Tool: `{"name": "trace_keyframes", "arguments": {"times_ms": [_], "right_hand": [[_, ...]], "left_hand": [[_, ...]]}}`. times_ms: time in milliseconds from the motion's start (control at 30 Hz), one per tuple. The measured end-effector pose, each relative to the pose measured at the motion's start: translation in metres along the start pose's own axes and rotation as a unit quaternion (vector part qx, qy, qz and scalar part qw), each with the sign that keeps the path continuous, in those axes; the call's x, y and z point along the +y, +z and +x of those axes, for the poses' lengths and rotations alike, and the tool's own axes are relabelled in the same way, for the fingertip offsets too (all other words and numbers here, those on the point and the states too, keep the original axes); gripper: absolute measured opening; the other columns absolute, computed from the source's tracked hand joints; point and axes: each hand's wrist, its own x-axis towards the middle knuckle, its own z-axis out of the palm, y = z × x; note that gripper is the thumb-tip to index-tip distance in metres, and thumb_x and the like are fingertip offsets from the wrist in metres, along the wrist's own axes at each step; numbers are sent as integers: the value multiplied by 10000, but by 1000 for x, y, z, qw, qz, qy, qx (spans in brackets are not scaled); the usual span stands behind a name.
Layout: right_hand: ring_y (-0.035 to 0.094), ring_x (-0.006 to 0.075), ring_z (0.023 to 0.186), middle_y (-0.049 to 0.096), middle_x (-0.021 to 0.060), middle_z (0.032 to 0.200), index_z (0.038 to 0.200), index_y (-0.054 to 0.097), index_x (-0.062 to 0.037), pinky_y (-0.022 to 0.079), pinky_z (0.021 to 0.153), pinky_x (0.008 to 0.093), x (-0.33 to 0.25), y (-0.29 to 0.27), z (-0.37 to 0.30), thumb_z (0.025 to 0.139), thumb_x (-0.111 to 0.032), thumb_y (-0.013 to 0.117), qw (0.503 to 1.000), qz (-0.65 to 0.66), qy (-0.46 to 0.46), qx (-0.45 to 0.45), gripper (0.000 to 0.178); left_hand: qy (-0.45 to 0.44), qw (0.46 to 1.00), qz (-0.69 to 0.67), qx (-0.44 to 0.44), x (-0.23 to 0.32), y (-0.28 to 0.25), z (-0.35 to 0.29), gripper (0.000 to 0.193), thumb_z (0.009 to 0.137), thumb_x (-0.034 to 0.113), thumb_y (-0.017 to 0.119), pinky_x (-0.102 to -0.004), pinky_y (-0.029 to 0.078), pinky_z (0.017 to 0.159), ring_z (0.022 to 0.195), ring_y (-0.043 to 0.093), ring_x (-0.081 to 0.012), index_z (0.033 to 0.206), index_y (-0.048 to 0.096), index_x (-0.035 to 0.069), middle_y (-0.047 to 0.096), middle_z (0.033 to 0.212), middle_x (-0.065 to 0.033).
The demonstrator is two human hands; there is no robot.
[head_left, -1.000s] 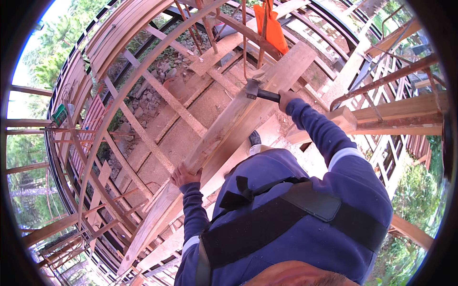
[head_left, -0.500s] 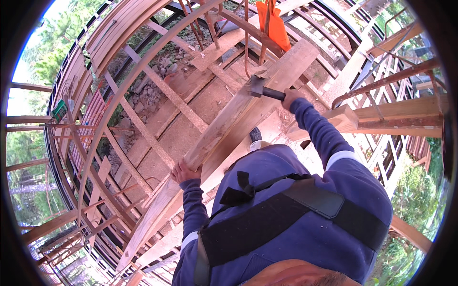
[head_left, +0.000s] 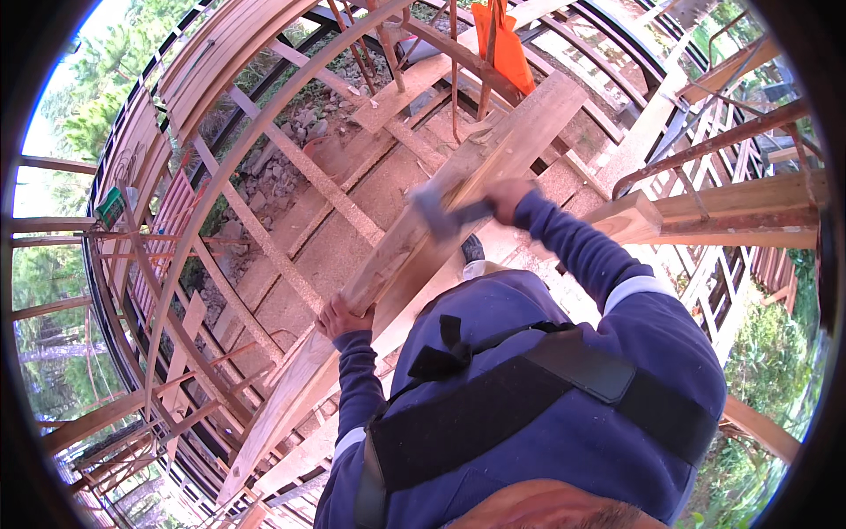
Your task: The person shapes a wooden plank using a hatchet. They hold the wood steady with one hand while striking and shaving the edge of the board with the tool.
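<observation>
A long timber beam (head_left: pixel 397 256) slants across the view from lower left to upper right. My left hand (head_left: pixel 345 317) is wrapped over the beam's edge at about its middle. In my right hand (head_left: pixel 511 203) is a hand tool (head_left: pixel 436 214) with a dark handle and a blocky metal head. Motion blurs its head, so I cannot tell whether it is a hammer or a hatchet. The head is over the beam's upper face; contact cannot be made out. Farther up, a roughened, chipped patch (head_left: pixel 476 137) shows on the beam's edge.
Open wooden joists (head_left: pixel 304 172) and dark framing surround me, with rubble (head_left: pixel 273 181) and earth below. A squared timber (head_left: pixel 626 219) and a rusty metal bar (head_left: pixel 705 150) stand close on the right. An orange bag (head_left: pixel 507 53) hangs ahead; stacked planks (head_left: pixel 216 66) lie far left.
My right hand has moved left and toward me, bringing the tool's head down along the beam, away from the chipped patch. My left hand keeps its place.
</observation>
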Motion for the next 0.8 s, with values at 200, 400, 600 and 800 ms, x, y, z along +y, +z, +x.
{"name": "trace_keyframes", "arguments": {"times_ms": [200, 400, 600, 800], "right_hand": [[692, 389, 996, 723, 225, 1012, 1085, 710, -70, 544, 904, 458, 39, 26, 10, 817, -277, 620, 948, 145, 277, 62, 350], [691, 387, 874, 698, 172, 872, 1001, 634, -105, 542, 777, 492, -108, 24, -6, 834, -188, 609, 983, 115, -130, 55, 189], [717, 347, 940, 730, 199, 956, 1077, 691, -71, 566, 834, 471, 73, 28, 5, 868, -190, 600, 968, 79, 237, 22, 257], [673, 398, 1045, 710, 235, 1059, 1087, 677, -71, 521, 934, 466, 85, 44, 7, 811, -229, 613, 952, 64, 298, 37, 324]], "left_hand": [[-9, 1000, -16, -18, 15, 1, 10, 876, 567, 559, 864, -584, 269, 1137, 1185, 550, -316, 1278, 552, 155, 607, 1214, -90], [5, 1000, -20, -14, 8, 3, 9, 849, 581, 532, 858, -582, 271, 1136, 1193, 544, -310, 1274, 554, 146, 612, 1208, -89], [7, 1000, -8, -4, 17, -5, 9, 826, 566, 528, 853, -514, 327, 1086, 1148, 562, -323, 1226, 592, 106, 631, 1182, -122], [11, 1000, -11, 14, 10, -5, 3, 847, 549, 545, 855, -536, 311, 1102, 1144, 553, -332, 1222, 591, 103, 627, 1159, -124]]}}
